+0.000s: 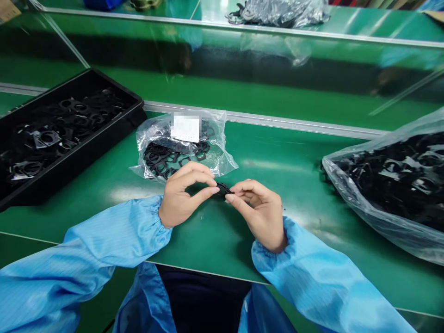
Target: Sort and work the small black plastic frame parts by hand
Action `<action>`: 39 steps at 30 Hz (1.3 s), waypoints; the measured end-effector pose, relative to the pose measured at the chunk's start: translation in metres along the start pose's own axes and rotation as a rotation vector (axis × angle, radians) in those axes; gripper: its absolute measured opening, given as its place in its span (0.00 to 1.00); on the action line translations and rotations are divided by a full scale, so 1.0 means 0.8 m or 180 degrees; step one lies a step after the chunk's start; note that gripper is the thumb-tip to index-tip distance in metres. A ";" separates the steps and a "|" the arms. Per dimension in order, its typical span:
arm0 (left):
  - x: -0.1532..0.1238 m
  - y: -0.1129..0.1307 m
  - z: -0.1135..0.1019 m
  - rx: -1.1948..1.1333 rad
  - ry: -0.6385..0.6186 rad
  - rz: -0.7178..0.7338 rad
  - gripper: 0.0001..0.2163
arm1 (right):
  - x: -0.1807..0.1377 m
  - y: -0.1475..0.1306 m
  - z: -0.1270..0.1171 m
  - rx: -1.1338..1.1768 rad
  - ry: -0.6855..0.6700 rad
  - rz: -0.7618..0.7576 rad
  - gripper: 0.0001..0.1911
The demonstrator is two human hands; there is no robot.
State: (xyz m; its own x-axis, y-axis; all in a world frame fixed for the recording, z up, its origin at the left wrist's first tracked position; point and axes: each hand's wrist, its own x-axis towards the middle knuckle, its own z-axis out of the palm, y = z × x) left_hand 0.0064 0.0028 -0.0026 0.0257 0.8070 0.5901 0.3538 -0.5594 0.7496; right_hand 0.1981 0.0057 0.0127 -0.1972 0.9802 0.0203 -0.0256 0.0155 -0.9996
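- bright, even overhead light;
- white glare on the green bench [267, 164] and plastic bag [378, 203];
- soft shadows under the left hand [183, 196] and right hand [258, 215];
- paper label [185, 128] blurred;

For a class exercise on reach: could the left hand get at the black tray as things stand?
Probably yes: only green bench separates the left hand and the tray, though it must first release the black part it pinches.

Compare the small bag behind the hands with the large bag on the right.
The small bag carries a white label; no label shows on the large bag. The small bag holds a thin scatter of black rings, the large bag a dense heap of black parts. Both are clear plastic and lie on the green bench.
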 end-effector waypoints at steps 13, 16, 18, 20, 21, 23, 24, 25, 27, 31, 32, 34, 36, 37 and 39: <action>-0.002 0.000 0.002 -0.0512 -0.0056 -0.0453 0.05 | 0.000 -0.001 -0.002 0.0016 -0.0080 -0.0071 0.15; -0.002 0.000 0.002 -0.0755 -0.0208 -0.0673 0.04 | 0.000 0.002 -0.003 -0.0030 -0.0115 -0.0044 0.15; 0.000 -0.001 0.002 -0.0759 -0.0259 -0.0616 0.02 | -0.001 0.004 -0.002 -0.0039 -0.0167 -0.0008 0.14; 0.001 -0.001 0.001 -0.0657 -0.0283 -0.0475 0.02 | -0.001 0.005 -0.001 -0.0049 -0.0232 -0.0017 0.15; 0.002 -0.001 0.000 -0.0586 -0.0299 -0.0402 0.02 | -0.002 0.005 -0.001 -0.0065 -0.0257 -0.0038 0.15; 0.003 -0.001 -0.002 -0.0461 -0.0336 -0.0291 0.02 | -0.002 0.005 0.000 -0.0104 -0.0291 -0.0077 0.14; 0.003 -0.001 -0.002 -0.0425 -0.0350 -0.0258 0.02 | -0.002 0.005 0.001 -0.0116 -0.0300 -0.0088 0.13; 0.003 0.000 -0.003 -0.0410 -0.0355 -0.0240 0.02 | -0.002 0.005 0.001 -0.0120 -0.0311 -0.0089 0.14; 0.003 0.000 -0.003 -0.0419 -0.0357 -0.0218 0.02 | -0.002 0.004 0.001 -0.0117 -0.0312 -0.0090 0.16; 0.002 0.002 -0.003 -0.0427 -0.0341 -0.0234 0.02 | -0.002 0.005 0.000 -0.0146 -0.0233 -0.0140 0.14; 0.002 0.002 -0.002 -0.0422 -0.0346 -0.0240 0.02 | -0.002 0.006 0.000 -0.0155 -0.0209 -0.0156 0.12; 0.001 0.002 -0.002 -0.0427 -0.0358 -0.0235 0.01 | -0.002 0.007 0.000 -0.0179 -0.0181 -0.0177 0.10; 0.001 0.001 -0.002 -0.0458 -0.0376 -0.0228 0.01 | -0.002 0.007 -0.001 -0.0204 -0.0181 -0.0198 0.09; 0.000 0.001 -0.002 -0.0476 -0.0383 -0.0225 0.01 | -0.002 0.007 -0.001 -0.0214 -0.0179 -0.0211 0.09; -0.001 0.001 -0.002 -0.0500 -0.0395 -0.0224 0.02 | -0.002 0.006 -0.001 -0.0216 -0.0169 -0.0224 0.10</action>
State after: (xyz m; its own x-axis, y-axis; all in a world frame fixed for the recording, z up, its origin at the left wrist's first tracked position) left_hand 0.0051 0.0018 -0.0019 0.1246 0.8567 0.5005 0.2088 -0.5158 0.8309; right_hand 0.1988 0.0047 0.0078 -0.2489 0.9643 0.0900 0.0247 0.0992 -0.9948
